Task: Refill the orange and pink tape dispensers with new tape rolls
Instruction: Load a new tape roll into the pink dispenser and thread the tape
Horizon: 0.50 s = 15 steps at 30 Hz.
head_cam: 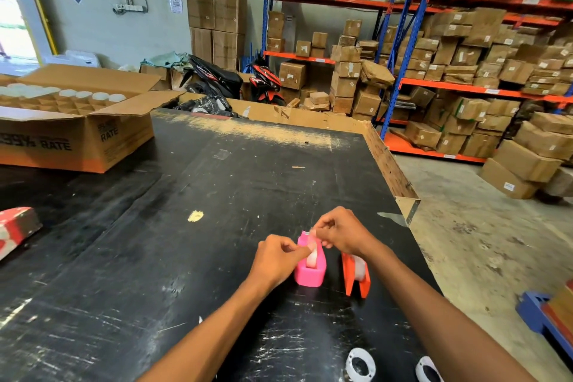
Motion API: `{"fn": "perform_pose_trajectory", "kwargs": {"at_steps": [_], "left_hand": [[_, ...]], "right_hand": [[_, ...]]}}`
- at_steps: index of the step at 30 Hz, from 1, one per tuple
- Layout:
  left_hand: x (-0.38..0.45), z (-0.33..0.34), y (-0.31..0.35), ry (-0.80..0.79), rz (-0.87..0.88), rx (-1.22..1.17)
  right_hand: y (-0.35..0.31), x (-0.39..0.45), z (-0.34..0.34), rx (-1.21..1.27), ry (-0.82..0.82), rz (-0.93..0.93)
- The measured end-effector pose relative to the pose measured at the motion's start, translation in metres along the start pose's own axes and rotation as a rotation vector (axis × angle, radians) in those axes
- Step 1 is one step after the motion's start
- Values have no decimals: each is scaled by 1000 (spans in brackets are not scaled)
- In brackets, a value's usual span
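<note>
Pink tape dispenser (310, 270) upright on black bench (186, 226), near right edge; roll of clear tape (311, 257) seated in it. Left hand (276, 260) against dispenser's left side, thumb and forefinger pinched on a strip of tape above the roll. Right hand (341, 234) above dispenser's far end, fingers pinched narrow on the same strip near the cutter. Orange tape dispenser (356, 276) just beside pink one, to its right, upright, roll inside, partly hidden by right wrist. Two white empty cores (361, 364) at near edge. Open cardboard box (74, 130) far left.
</note>
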<state>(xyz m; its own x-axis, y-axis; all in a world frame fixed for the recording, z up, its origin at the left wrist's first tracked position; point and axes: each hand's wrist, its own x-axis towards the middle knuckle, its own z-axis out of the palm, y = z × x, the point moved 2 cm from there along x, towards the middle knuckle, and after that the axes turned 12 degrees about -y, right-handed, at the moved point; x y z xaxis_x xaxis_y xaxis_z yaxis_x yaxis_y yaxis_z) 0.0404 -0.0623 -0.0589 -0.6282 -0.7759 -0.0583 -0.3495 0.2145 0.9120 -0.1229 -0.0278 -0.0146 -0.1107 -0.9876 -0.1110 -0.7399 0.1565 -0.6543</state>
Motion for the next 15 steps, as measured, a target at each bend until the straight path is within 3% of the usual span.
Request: {"fn": "perform_pose_trajectory", "kwargs": {"at_steps": [10,15], "left_hand": [[6,3,-1,47,-3,39],[5,5,-4,56,7,15]], "right_hand": [[7,29,-4,-35,-63,43],[9,36,-7,169,-191,212]]}}
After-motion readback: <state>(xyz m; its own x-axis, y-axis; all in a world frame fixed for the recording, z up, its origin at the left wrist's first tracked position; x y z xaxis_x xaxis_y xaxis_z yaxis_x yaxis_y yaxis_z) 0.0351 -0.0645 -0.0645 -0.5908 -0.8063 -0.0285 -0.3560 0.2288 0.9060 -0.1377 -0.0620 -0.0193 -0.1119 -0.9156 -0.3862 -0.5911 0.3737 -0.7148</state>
